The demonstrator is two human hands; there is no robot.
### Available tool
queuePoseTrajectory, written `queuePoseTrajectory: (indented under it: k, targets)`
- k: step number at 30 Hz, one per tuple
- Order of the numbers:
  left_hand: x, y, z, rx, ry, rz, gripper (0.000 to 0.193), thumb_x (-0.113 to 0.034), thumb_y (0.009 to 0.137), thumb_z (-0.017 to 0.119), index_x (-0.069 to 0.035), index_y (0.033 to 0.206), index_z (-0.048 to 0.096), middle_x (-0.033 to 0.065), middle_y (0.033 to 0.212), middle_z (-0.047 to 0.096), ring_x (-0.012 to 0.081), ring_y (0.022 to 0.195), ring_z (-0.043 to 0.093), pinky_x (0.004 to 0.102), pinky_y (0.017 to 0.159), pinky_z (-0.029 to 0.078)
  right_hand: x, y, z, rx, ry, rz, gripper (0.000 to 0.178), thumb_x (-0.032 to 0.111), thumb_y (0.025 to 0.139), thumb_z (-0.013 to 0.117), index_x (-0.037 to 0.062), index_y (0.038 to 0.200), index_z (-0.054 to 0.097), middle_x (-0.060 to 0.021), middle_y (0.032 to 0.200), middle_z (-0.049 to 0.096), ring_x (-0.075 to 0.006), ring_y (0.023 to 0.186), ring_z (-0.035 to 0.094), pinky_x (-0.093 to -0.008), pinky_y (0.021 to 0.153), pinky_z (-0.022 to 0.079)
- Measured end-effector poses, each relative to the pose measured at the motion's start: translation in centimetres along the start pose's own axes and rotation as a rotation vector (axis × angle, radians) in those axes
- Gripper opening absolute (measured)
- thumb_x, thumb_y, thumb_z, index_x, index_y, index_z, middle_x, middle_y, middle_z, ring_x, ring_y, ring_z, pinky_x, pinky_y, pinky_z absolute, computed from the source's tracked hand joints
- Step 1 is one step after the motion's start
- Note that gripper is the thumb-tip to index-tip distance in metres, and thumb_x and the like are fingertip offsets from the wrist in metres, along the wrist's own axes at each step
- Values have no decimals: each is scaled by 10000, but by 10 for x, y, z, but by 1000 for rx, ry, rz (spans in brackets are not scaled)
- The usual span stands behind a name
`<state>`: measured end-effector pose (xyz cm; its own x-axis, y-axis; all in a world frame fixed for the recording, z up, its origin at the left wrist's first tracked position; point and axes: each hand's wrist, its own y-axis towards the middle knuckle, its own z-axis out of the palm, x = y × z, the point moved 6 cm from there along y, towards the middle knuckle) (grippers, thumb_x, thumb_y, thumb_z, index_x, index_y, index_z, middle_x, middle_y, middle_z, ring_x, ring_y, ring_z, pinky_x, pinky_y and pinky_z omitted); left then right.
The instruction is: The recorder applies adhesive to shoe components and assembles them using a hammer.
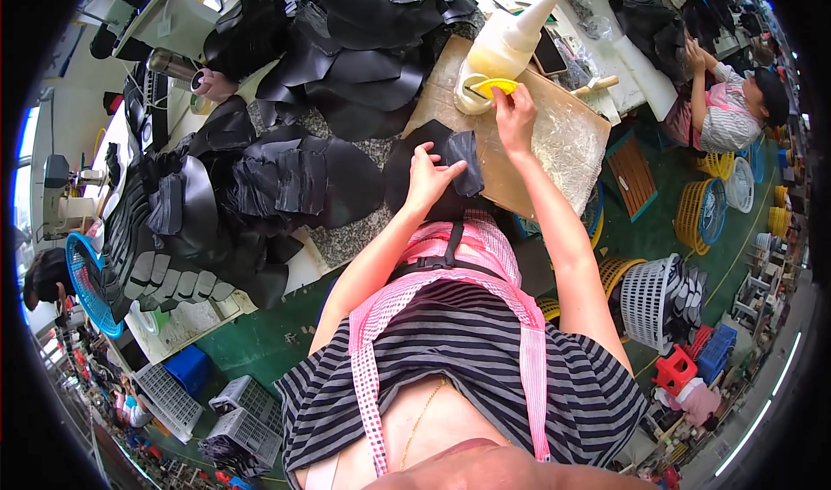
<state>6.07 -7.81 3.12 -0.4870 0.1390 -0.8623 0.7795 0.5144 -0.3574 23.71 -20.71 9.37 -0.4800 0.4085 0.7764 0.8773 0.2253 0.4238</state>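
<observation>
The right grip (517, 113) is clasping a yellow tool (497, 86) at the white bottle's (506, 44) mouth; the left grip (432, 178), fingers parted, is resting on a black sheet (446, 202) along the counter's (351, 246) near edge, probably behaving light and floppy, best pinched by its border.

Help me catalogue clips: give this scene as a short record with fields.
Left hand: spread over a black sheet, by a dark grey strip
Right hand: holds a yellow tool at the opening of a white bottle
Board: brown, pale-smeared
Left side: heaped black pieces
Upper right: co-worker, hands near dark pieces
</observation>
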Motion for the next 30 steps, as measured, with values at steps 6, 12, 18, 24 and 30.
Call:
queuePoseTrajectory:
  k: [6, 12, 18, 24, 30]
  targets:
    - [25, 10, -4, 430, -433, -309, 514, -185, 786, 815, 34, 1183, 572, 7, 896, 626, 89, 752, 575, 225, 670, 467, -28, -17, -9, -47, 292, 292, 135, 125, 913, 671, -8, 894, 669, -35, 794, 651, -105, 599, 620, -257, 556, 484]
    - [5, -42, -123, 431, -789, -186, 288, -81, 957, 586, -22, 1230, 517, 49, 1080, 624, 113, 933, 617, 261, 783, 509, -38, -21, -17, -48, 378, 386, 172, 161, 934, 656, -6, 895, 674, -41, 699, 670, -91, 588, 621, -239, 557, 497]
    - [-57, -85, -170, 264, -705, -139, 263, -33, 946, 574, 4, 1206, 553, 73, 1061, 663, 124, 918, 657, 241, 751, 539, -51, -27, -8, -10, 421, 481, 250, 210, 959, 622, -20, 871, 671, -51, 692, 672, -92, 576, 615, -233, 546, 481]
    - [7, -22, -32, 423, -541, -240, 265, -98, 945, 614, 1, 1188, 579, 40, 1054, 678, 92, 897, 646, 234, 744, 533, -33, -44, -29, 45, 421, 491, 261, 221, 960, 614, -13, 861, 673, -45, 690, 667, -91, 560, 595, -235, 521, 454]
    - [42, 4, 16, 506, -604, -283, 205, -121, 944, 625, -14, 1119, 619, 28, 986, 703, 102, 857, 670, 246, 766, 545, 11, -97, -22, 424, 140, 266, 145, 120, 907, 644, -18, 868, 664, -97, 717, 652, -164, 584, 645, -291, 550, 493]
